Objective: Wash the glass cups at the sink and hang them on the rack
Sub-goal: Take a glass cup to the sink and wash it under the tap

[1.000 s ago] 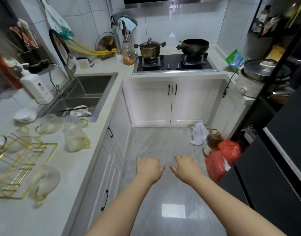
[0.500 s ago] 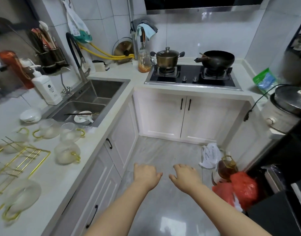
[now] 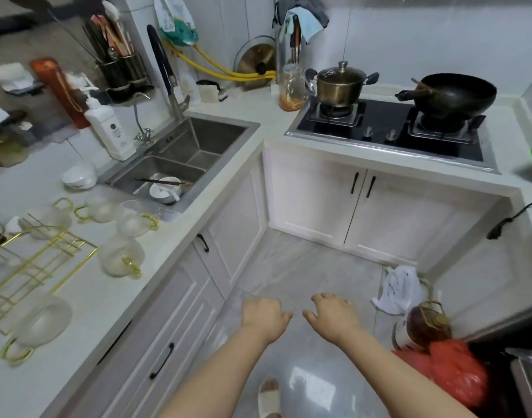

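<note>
Kitchen | white countertop [image 3: 87,297] | steel sink [image 3: 180,158] | grey tiled floor [image 3: 304,267]

Your glass cups lie on the table to your left, frosted and clear with gold handles. Three cluster near the sink's [image 3: 180,164] front corner: one [image 3: 57,217] farthest left, one [image 3: 103,208] beside it, one [image 3: 135,223] nearest the sink. A fourth [image 3: 120,257] lies on its side just beside the gold wire rack [image 3: 38,267]. A fifth [image 3: 41,322] lies at the rack's near end, handle toward you.
</note>
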